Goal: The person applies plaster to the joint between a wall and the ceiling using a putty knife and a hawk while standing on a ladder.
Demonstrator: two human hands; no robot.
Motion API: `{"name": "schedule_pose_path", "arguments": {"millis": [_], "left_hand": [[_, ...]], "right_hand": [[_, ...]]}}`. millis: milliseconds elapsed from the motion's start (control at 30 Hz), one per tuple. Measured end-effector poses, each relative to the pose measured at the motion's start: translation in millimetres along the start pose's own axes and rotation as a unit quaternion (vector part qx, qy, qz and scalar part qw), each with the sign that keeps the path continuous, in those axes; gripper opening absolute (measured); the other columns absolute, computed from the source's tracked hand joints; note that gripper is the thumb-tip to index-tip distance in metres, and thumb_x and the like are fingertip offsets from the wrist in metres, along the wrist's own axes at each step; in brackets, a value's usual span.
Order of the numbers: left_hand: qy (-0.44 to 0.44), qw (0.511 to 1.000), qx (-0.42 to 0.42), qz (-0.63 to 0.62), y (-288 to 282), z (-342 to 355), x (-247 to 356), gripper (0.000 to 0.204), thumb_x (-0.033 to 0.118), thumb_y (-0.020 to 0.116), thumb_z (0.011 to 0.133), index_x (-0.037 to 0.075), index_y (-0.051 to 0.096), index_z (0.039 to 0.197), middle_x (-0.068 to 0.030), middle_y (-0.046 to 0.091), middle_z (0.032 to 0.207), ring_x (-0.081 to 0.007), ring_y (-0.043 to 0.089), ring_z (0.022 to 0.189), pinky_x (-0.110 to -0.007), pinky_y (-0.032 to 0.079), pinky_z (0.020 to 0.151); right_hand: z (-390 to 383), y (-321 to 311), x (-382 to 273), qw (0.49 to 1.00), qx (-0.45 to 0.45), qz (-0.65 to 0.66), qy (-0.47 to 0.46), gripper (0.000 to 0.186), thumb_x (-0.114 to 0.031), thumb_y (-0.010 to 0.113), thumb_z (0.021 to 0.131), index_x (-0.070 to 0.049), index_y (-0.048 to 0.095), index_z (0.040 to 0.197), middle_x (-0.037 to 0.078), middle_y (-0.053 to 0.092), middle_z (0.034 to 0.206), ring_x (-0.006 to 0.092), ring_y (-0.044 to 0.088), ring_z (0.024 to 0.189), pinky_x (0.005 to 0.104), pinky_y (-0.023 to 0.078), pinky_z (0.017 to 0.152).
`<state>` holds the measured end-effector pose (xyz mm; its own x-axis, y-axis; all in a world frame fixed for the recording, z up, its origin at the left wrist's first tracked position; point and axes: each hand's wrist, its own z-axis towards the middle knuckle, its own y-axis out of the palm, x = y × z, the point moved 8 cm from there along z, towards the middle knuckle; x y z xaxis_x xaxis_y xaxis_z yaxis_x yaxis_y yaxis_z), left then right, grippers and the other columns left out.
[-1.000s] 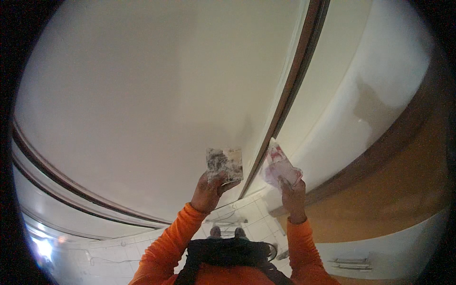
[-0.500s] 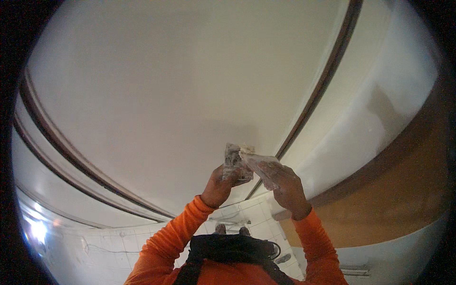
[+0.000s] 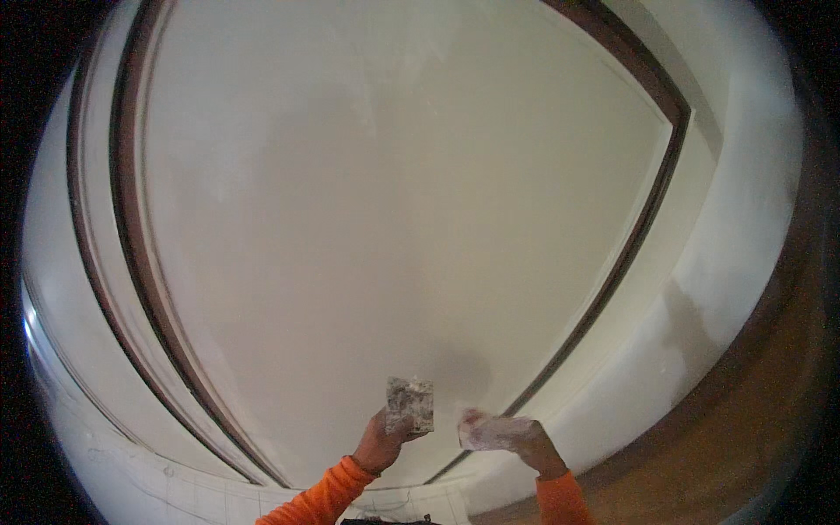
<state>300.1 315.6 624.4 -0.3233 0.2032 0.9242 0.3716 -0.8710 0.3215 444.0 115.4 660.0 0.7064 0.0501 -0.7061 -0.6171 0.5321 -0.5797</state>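
My left hand [image 3: 381, 444] is closed round a flat, squarish scraper blade [image 3: 411, 404], grey and caked with whitish putty, its face turned up toward me. Apart from it on the right, my right hand [image 3: 538, 448] grips a second flat scraper [image 3: 497, 433], pale with putty and seen nearly edge-on; blur hides its outline and most of the fingers. Both hands are low in the view, in front of a large off-white wall panel [image 3: 350, 236]. Whether either blade touches the panel, I cannot tell.
Dark brown trim strips [image 3: 131, 201] run along the panel's left, and a dark frame [image 3: 643, 232] bounds its right and top right corner. Beyond that stands a white wall [image 3: 735, 254] with a brown surface [image 3: 691, 437] below. Pale floor tiles [image 3: 227, 503] show at the bottom.
The two scrapers were together, with a lump of cream putty at their meeting edges; now they are apart. My view has tilted up, so the hands sit lower and more panel shows.
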Motion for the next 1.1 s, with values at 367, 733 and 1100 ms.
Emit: {"name": "schedule_pose_path", "arguments": {"millis": [367, 733, 1100], "left_hand": [[0.227, 0.957, 0.169, 0.060, 22, 18, 4, 0.017, 0.015, 0.052, 0.092, 0.001, 0.058, 0.101, -0.0064, 0.062, 0.094, -0.0161, 0.058, 0.085, -0.032, 0.047, 0.076], [0.341, 0.887, 0.277, -0.140, -41, 83, 102, 0.016, 0.020, 0.049, 0.093, 0.006, 0.053, 0.098, -0.0050, 0.055, 0.098, -0.0159, 0.054, 0.094, -0.032, 0.045, 0.084], [0.398, 0.860, 0.266, -0.179, -95, 67, 91, 0.019, 0.022, 0.055, 0.089, 0.005, 0.055, 0.099, -0.0057, 0.057, 0.101, -0.0184, 0.055, 0.097, -0.033, 0.045, 0.085]], "right_hand": [[83, -289, -115, 0.767, 0.451, -0.297, -0.348, 0.041, -0.019, 0.048, 0.094, -0.004, 0.045, 0.132, 0.016, 0.052, 0.128, 0.0311, 0.050, 0.118, 0.0393, 0.038, 0.099], [287, -450, -183, 0.622, 0.465, -0.555, -0.297, 0.064, -0.002, 0.053, 0.086, -0.016, 0.028, 0.144, 0.015, 0.031, 0.145, 0.0339, 0.028, 0.134, 0.0498, 0.023, 0.107], [282, -414, -189, 0.689, 0.320, -0.585, -0.284, 0.073, 0.009, 0.047, 0.078, -0.016, 0.029, 0.144, 0.015, 0.034, 0.145, 0.0375, 0.029, 0.134, 0.0479, 0.023, 0.110]]}}
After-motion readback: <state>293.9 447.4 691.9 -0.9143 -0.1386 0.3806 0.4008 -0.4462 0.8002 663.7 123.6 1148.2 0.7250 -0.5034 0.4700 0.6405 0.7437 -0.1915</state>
